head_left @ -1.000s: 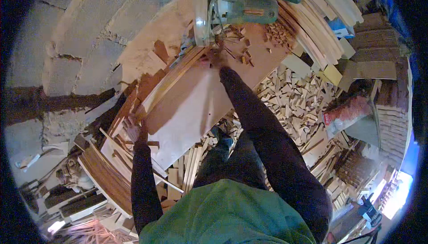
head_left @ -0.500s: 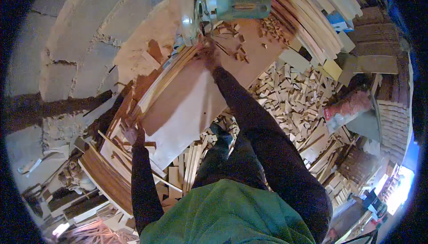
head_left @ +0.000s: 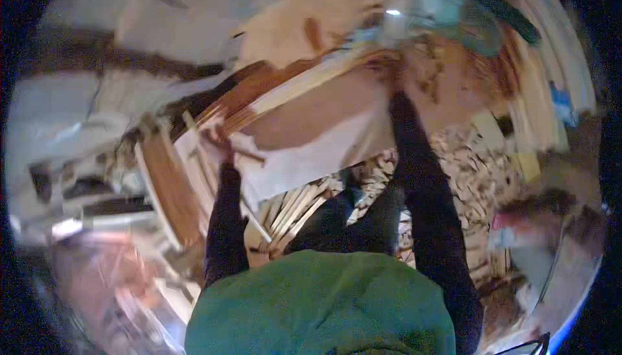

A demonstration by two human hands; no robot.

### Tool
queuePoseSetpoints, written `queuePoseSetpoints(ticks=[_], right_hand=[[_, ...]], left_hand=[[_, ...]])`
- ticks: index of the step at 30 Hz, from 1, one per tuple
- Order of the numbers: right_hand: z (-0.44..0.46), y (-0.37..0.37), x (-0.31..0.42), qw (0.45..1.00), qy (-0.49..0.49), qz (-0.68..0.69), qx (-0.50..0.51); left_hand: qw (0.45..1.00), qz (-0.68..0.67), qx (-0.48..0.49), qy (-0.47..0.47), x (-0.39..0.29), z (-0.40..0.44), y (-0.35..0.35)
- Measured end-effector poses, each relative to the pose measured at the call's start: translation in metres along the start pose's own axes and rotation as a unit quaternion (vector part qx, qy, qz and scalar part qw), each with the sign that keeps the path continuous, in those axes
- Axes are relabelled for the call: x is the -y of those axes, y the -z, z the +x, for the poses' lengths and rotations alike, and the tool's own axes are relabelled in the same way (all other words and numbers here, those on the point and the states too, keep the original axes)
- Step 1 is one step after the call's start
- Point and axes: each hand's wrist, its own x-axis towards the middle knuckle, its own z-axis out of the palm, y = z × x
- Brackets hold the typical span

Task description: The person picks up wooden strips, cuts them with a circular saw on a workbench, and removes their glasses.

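A bundle of long, thin wooden strips point(head_left: 301, 86) lies along the back edge of a brown board surface point(head_left: 295, 121). My left hand point(head_left: 218, 142) is at the strips' left end; its fingers are smeared by motion. Near the other end, my right hand point(head_left: 392, 73) grips the strips beside the power saw point(head_left: 447, 14). The saw has a pale green body and a dark green handle, and its blade is too blurred to make out. A pale sheet point(head_left: 291, 170) covers the near part of the surface.
Many small wood offcuts point(head_left: 460, 173) are heaped on the right. Long boards point(head_left: 541, 63) stand stacked at the far right, with a blue item point(head_left: 562, 103) by them. More planks point(head_left: 172, 186) lie at the left. A block wall point(head_left: 175, 24) rises behind.
The whole view has swung, so the saw, strips and both hands now appear farther right and tilted. The picture is more blurred. Both hands remain at the strips.
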Motion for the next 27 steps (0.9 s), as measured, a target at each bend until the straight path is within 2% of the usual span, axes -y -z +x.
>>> queuePoseSetpoints(ticks=[2, 4, 5, 6, 7, 8, 9, 12, 16, 17, 18, 19, 20, 22, 25, 27], right_hand=[[0.0, 0.018, 0.028, 0.999, -0.012, 0.051, 0.014], [0.006, 0.021, 0.024, 0.998, -0.011, 0.066, 0.003], [0.009, 0.021, 0.021, 0.997, -0.011, 0.071, -0.004], [0.013, 0.017, 0.017, 0.997, -0.009, 0.079, -0.01], [0.013, 0.012, 0.016, 0.996, -0.008, 0.09, -0.014], [0.014, 0.009, 0.016, 0.994, -0.008, 0.107, -0.014], [0.013, 0.004, 0.017, 0.992, -0.009, 0.123, -0.015], [0.009, -0.009, 0.013, 0.984, -0.014, 0.175, -0.012], [0.006, -0.022, 0.004, 0.96, -0.003, 0.278, -0.019], [0.001, -0.021, 0.004, 0.937, -0.009, 0.348, -0.014], [-0.002, 0.002, 0.032, 0.879, -0.06, 0.474, 0.008], [-0.005, 0.019, 0.055, 0.857, -0.077, 0.509, 0.021], [-0.009, 0.036, 0.078, 0.834, -0.095, 0.543, 0.033], [-0.011, 0.061, 0.109, 0.894, -0.068, 0.442, 0.04], [-0.015, 0.07, 0.119, 0.917, -0.107, 0.38, 0.061], [-0.015, 0.068, 0.12, 0.902, -0.111, 0.414, 0.051]], left_hand=[[0.988, -0.014, -0.013, -0.15, 0.069, -0.012, -0.011], [0.958, -0.261, 0.116, -0.017, 0.059, -0.006, -0.025], [0.844, -0.483, 0.216, 0.092, 0.068, -0.009, -0.029], [0.677, -0.644, 0.262, 0.24, 0.077, -0.012, -0.034], [0.473, -0.796, 0.257, 0.276, 0.098, -0.015, -0.058], [0.694, -0.659, 0.213, 0.196, 0.113, -0.018, -0.073], [0.864, -0.47, 0.149, 0.1, 0.117, -0.023, -0.083], [0.976, -0.206, 0.068, -0.013, 0.057, -0.007, -0.02], [0.923, -0.369, 0.106, 0.026, 0.061, -0.011, -0.037], [0.907, -0.404, 0.115, 0.038, 0.07, -0.011, -0.041], [0.89, -0.437, 0.124, 0.049, 0.079, -0.011, -0.044], [0.871, -0.47, 0.132, 0.061, 0.09, -0.01, -0.049], [0.805, -0.553, 0.162, 0.14, 0.102, -0.01, -0.056], [0.629, -0.688, 0.213, 0.292, 0.12, -0.01, -0.07], [0.728, -0.605, 0.176, 0.269, 0.115, -0.012, -0.068], [0.8, -0.541, 0.143, 0.214, 0.108, -0.016, -0.07]])
